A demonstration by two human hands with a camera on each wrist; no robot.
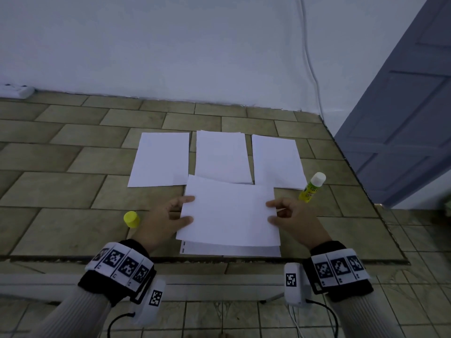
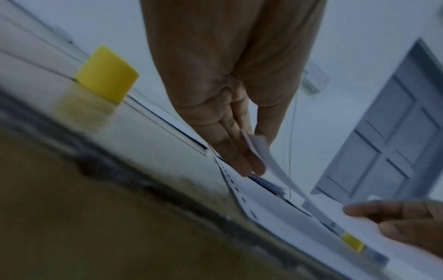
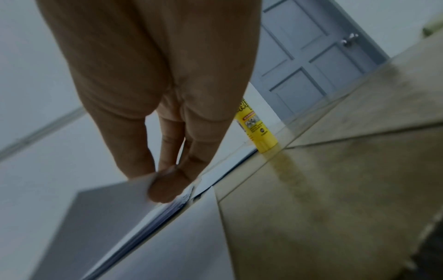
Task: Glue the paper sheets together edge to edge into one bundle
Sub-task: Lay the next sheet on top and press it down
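Holding one sheet (image 1: 229, 213) by its two short sides, the left hand (image 1: 168, 215) pinches the left edge with the thumb on top and the fingers (image 2: 239, 157) under it. The right hand (image 1: 290, 215) pinches the right edge the same way. A grip on both sides keeps the thin paper flat, so it does not flop or fold while it is up in the air.

Just under the sheet lies a small stack of paper (image 1: 231, 251) near the front of the counter (image 1: 61, 230). The bottom page has little dark marks down its left edge. The lifted sheet hangs right over this stack, so it looks ready to be lined up with it.

Farther back, three more sheets sit side by side in a row: a left sheet (image 1: 159, 159), a middle sheet (image 1: 220, 154) and a right sheet (image 1: 277, 159). They are spread out so each one is easy to pick up.

The glue stick (image 1: 312, 187) stands upright just beside the right hand, close enough to grab fast. Its yellow cap (image 1: 131, 219) sits by the left hand, so the glue looks open and ready.
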